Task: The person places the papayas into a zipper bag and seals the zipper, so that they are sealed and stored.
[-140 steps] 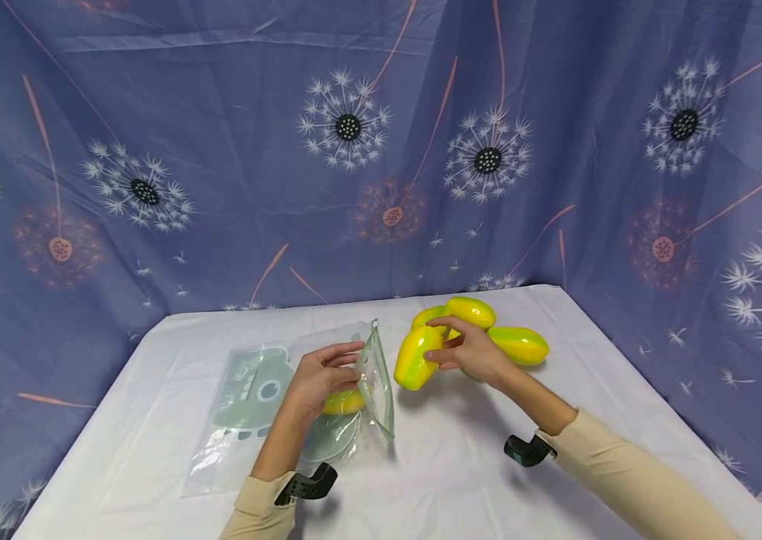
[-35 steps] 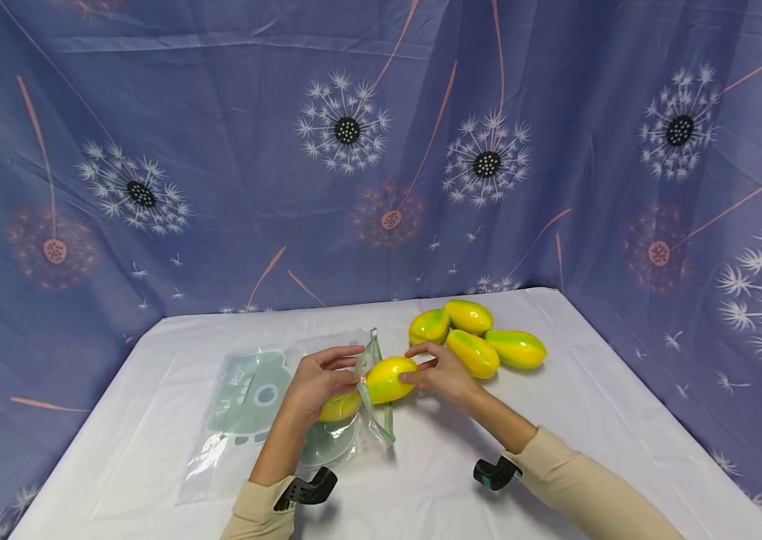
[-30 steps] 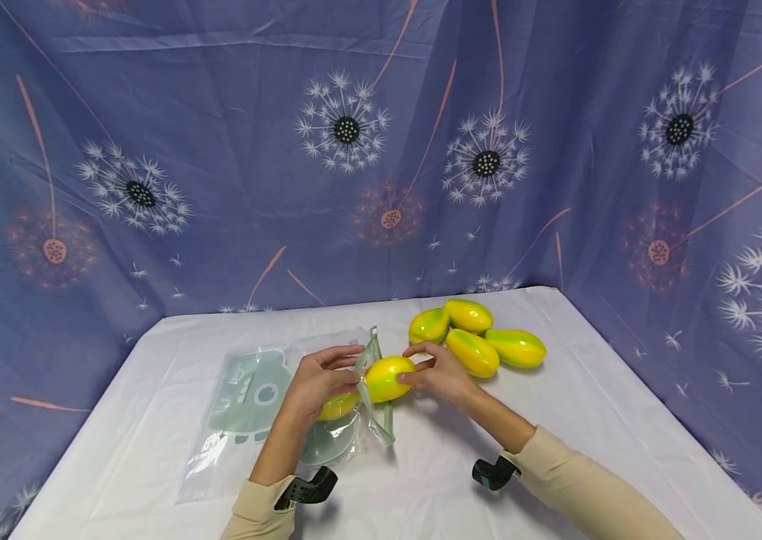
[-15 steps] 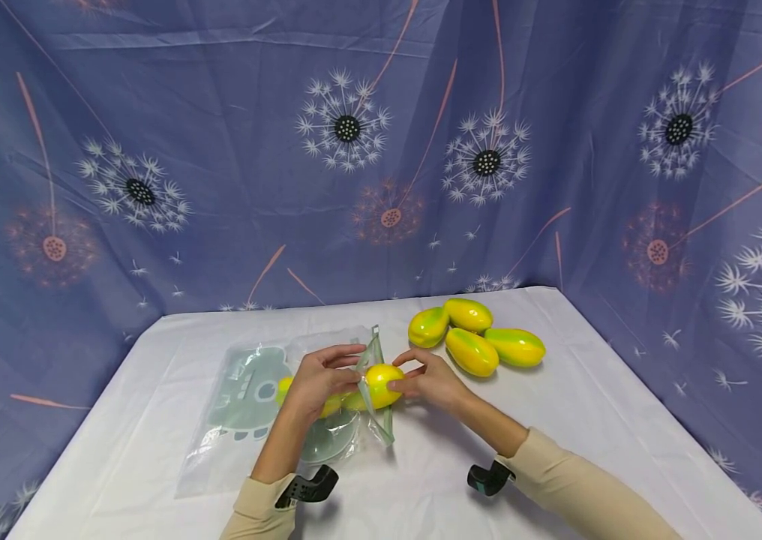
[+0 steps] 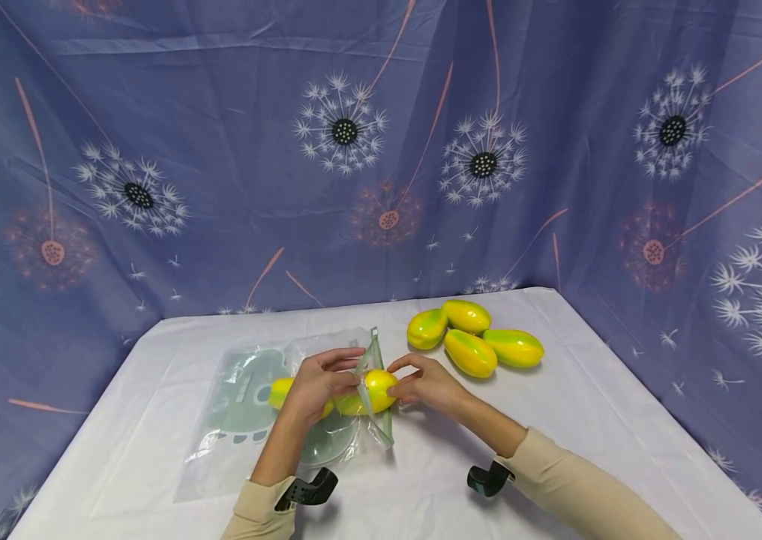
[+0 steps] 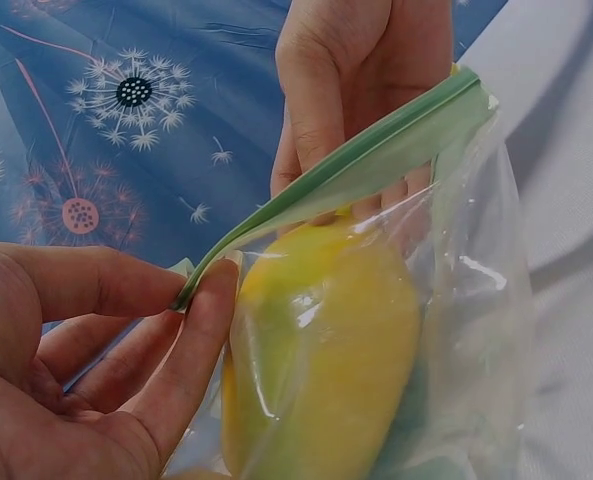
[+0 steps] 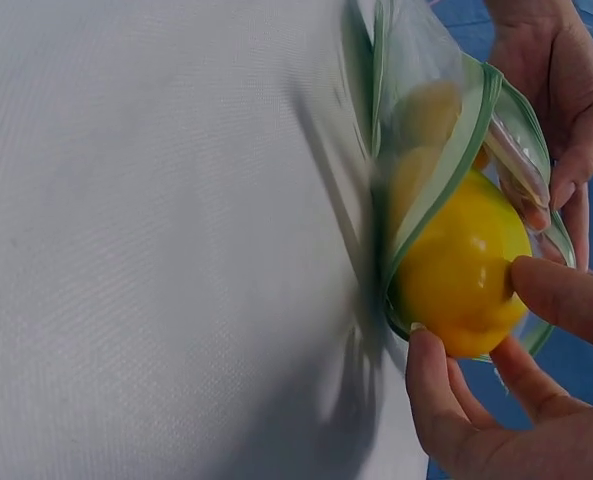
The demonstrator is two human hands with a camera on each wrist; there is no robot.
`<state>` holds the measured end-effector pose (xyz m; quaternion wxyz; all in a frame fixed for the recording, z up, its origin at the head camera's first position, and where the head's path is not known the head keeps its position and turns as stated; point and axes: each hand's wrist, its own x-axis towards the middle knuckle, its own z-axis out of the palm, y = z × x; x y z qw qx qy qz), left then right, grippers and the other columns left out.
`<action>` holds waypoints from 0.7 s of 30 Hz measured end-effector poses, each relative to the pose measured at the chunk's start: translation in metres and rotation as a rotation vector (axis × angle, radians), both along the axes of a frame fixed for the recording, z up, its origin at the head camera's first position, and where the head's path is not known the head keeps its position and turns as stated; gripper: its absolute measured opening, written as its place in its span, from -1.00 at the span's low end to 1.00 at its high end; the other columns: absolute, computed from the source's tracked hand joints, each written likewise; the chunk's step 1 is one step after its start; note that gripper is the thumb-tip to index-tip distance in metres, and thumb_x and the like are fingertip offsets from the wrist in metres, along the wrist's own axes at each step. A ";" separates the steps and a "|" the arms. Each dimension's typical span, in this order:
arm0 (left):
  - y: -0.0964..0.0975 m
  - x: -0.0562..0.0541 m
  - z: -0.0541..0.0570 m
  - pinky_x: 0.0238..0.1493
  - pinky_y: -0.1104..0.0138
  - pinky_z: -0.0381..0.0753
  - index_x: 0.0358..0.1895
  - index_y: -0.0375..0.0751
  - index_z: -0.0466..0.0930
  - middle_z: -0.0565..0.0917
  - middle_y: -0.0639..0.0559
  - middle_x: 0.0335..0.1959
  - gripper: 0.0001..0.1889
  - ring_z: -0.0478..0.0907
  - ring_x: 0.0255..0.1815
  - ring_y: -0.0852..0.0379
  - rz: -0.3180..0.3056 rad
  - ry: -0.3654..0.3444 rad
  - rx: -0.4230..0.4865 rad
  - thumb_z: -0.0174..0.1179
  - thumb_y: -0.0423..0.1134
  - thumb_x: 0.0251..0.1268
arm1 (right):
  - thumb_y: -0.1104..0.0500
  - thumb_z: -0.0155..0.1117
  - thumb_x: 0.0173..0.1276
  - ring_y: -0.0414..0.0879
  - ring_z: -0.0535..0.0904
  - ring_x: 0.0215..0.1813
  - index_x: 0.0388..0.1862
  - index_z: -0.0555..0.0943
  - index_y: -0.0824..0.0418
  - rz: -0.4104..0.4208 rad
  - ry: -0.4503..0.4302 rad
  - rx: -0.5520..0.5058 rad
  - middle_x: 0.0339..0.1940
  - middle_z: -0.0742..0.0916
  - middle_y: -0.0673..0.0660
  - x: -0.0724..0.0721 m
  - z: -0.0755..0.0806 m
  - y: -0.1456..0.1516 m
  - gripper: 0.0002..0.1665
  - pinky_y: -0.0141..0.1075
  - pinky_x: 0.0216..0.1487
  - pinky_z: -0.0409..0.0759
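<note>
A clear zip bag (image 5: 202,469) with a green printed figure lies on the white table, its green-edged mouth held up toward the right. My left hand (image 5: 313,386) pinches one edge of that mouth between thumb and finger, as the left wrist view shows. A glossy yellow-green papaya (image 5: 381,390) sits partly through the opening, its rounded end sticking out. My right hand (image 5: 430,384) grips this end with thumb and fingertips, seen closely on the papaya (image 7: 466,260) in the right wrist view. Another papaya (image 5: 280,391) lies deeper inside, partly hidden behind my left hand.
Several more papayas (image 5: 471,352) lie in a cluster at the back right of the table (image 5: 462,472). A blue curtain (image 5: 253,187) with dandelion print hangs behind and on both sides. Black wrist devices (image 5: 487,478) sit near both sleeves.
My right hand took a papaya from the cluster, brought it left to the bag and moved it further into the opening. The inner papaya has shifted left. My left hand keeps its place.
</note>
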<state>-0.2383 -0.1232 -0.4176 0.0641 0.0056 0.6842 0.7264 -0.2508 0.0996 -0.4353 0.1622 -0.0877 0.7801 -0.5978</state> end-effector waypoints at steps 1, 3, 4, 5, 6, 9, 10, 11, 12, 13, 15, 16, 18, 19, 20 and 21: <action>0.000 0.000 0.000 -0.13 0.18 0.79 0.16 -0.33 0.68 0.71 -0.27 0.06 -0.53 0.72 -0.10 -0.03 0.000 0.000 0.003 0.26 -0.61 0.13 | 0.21 0.50 0.21 0.01 0.76 -0.18 0.16 0.61 0.27 0.013 -0.003 0.001 -0.16 0.81 0.24 0.000 0.001 0.001 -0.48 -0.09 -0.05 0.76; 0.000 0.000 -0.001 -0.13 0.19 0.79 0.16 -0.33 0.68 0.71 -0.26 0.05 -0.53 0.72 -0.10 -0.02 -0.001 -0.002 0.007 0.26 -0.61 0.13 | 0.22 0.48 0.22 0.03 0.76 -0.17 0.16 0.60 0.28 0.042 -0.009 0.007 -0.16 0.82 0.25 0.001 0.002 0.001 -0.48 -0.07 -0.05 0.75; 0.000 0.000 -0.001 -0.13 0.19 0.79 0.16 -0.33 0.68 0.71 -0.26 0.05 -0.53 0.72 -0.11 -0.01 -0.001 -0.002 0.011 0.26 -0.61 0.13 | 0.22 0.47 0.22 0.03 0.76 -0.18 0.16 0.60 0.29 0.056 -0.011 0.011 -0.16 0.82 0.25 0.001 0.003 0.002 -0.48 -0.08 -0.06 0.75; 0.000 0.000 -0.001 -0.13 0.19 0.79 0.16 -0.33 0.68 0.71 -0.26 0.05 -0.53 0.72 -0.11 -0.01 -0.002 -0.003 0.016 0.26 -0.62 0.13 | 0.22 0.47 0.22 0.03 0.76 -0.18 0.15 0.59 0.29 0.070 -0.012 0.014 -0.16 0.82 0.25 0.001 0.003 0.002 -0.49 -0.08 -0.06 0.75; 0.000 0.000 -0.001 -0.13 0.19 0.78 0.16 -0.33 0.68 0.71 -0.26 0.05 -0.53 0.72 -0.11 -0.01 -0.002 -0.003 0.019 0.26 -0.62 0.13 | 0.22 0.46 0.22 0.03 0.76 -0.17 0.15 0.59 0.29 0.078 -0.020 0.017 -0.16 0.83 0.25 0.001 0.003 0.002 -0.49 -0.08 -0.05 0.75; 0.000 0.001 -0.001 -0.13 0.19 0.78 0.16 -0.34 0.67 0.71 -0.26 0.05 -0.53 0.72 -0.10 -0.02 -0.001 0.000 0.022 0.25 -0.62 0.14 | 0.23 0.46 0.22 0.05 0.75 -0.19 0.14 0.59 0.28 0.090 -0.028 0.023 -0.16 0.83 0.24 0.002 0.004 0.001 -0.51 -0.09 -0.06 0.75; 0.000 0.001 -0.001 -0.13 0.18 0.79 0.17 -0.34 0.67 0.71 -0.26 0.04 -0.53 0.72 -0.10 -0.02 0.000 0.001 0.020 0.24 -0.62 0.14 | 0.23 0.46 0.22 0.05 0.75 -0.19 0.14 0.60 0.28 0.090 -0.030 0.024 -0.16 0.83 0.24 0.003 0.005 0.001 -0.51 -0.09 -0.06 0.75; 0.000 0.001 -0.001 -0.13 0.18 0.79 0.17 -0.34 0.67 0.71 -0.25 0.04 -0.53 0.72 -0.11 -0.02 0.002 0.001 0.019 0.24 -0.62 0.14 | 0.22 0.46 0.22 0.06 0.74 -0.19 0.15 0.60 0.28 0.087 -0.034 0.024 -0.15 0.83 0.24 0.003 0.005 0.001 -0.50 -0.08 -0.06 0.75; 0.000 0.001 -0.001 -0.14 0.18 0.79 0.17 -0.33 0.67 0.72 -0.25 0.04 -0.54 0.72 -0.11 -0.02 0.005 0.003 0.016 0.24 -0.62 0.15 | 0.22 0.46 0.22 0.06 0.74 -0.19 0.15 0.60 0.27 0.084 -0.038 0.024 -0.14 0.82 0.23 0.004 0.005 0.000 -0.50 -0.08 -0.06 0.75; 0.000 0.001 -0.001 -0.14 0.17 0.79 0.17 -0.33 0.67 0.72 -0.24 0.03 -0.54 0.72 -0.11 -0.01 0.009 0.003 0.014 0.24 -0.62 0.15 | 0.22 0.45 0.23 0.06 0.73 -0.19 0.16 0.59 0.27 0.082 -0.042 0.023 -0.12 0.82 0.24 0.004 0.005 -0.001 -0.49 -0.08 -0.06 0.74; 0.000 0.001 0.000 -0.14 0.17 0.79 0.16 -0.32 0.68 0.72 -0.24 0.03 -0.54 0.73 -0.12 -0.01 0.015 0.002 0.012 0.24 -0.62 0.16 | 0.21 0.45 0.23 0.05 0.72 -0.18 0.17 0.58 0.28 0.076 -0.056 0.021 -0.10 0.81 0.23 0.005 0.005 -0.002 -0.48 -0.09 -0.05 0.74; 0.001 0.001 0.000 -0.14 0.17 0.79 0.16 -0.32 0.68 0.73 -0.23 0.03 -0.54 0.72 -0.12 -0.01 0.019 0.001 0.012 0.24 -0.61 0.16 | 0.21 0.44 0.23 0.05 0.72 -0.16 0.17 0.57 0.29 0.077 -0.059 0.020 -0.08 0.81 0.23 0.006 0.005 -0.002 -0.48 -0.09 -0.05 0.74; 0.001 0.001 0.000 -0.14 0.17 0.79 0.16 -0.31 0.68 0.73 -0.23 0.03 -0.55 0.72 -0.12 -0.01 0.021 0.003 0.013 0.24 -0.61 0.17 | 0.22 0.43 0.24 0.03 0.71 -0.14 0.16 0.57 0.31 0.079 -0.071 0.018 -0.07 0.81 0.22 0.007 0.004 -0.003 -0.49 -0.10 -0.04 0.74; 0.000 0.001 0.000 -0.14 0.18 0.79 0.16 -0.31 0.68 0.73 -0.23 0.03 -0.55 0.72 -0.12 -0.01 0.022 0.004 0.015 0.24 -0.61 0.17 | 0.23 0.42 0.24 0.03 0.71 -0.14 0.15 0.57 0.32 0.083 -0.076 0.017 -0.07 0.81 0.22 0.007 0.004 -0.003 -0.50 -0.12 -0.04 0.74; 0.000 0.001 0.000 -0.14 0.18 0.79 0.17 -0.32 0.68 0.73 -0.23 0.03 -0.55 0.72 -0.11 -0.02 0.021 0.005 0.017 0.24 -0.61 0.17 | 0.24 0.41 0.24 0.02 0.71 -0.13 0.13 0.58 0.33 0.089 -0.077 0.013 -0.08 0.81 0.22 0.008 0.004 -0.003 -0.52 -0.13 -0.05 0.74; 0.000 0.001 0.001 -0.14 0.18 0.79 0.17 -0.32 0.68 0.73 -0.23 0.03 -0.55 0.72 -0.11 -0.01 0.022 0.007 0.018 0.24 -0.61 0.18 | 0.25 0.40 0.25 0.01 0.71 -0.13 0.13 0.59 0.34 0.097 -0.077 0.009 -0.08 0.81 0.22 0.008 0.004 -0.004 -0.54 -0.13 -0.05 0.74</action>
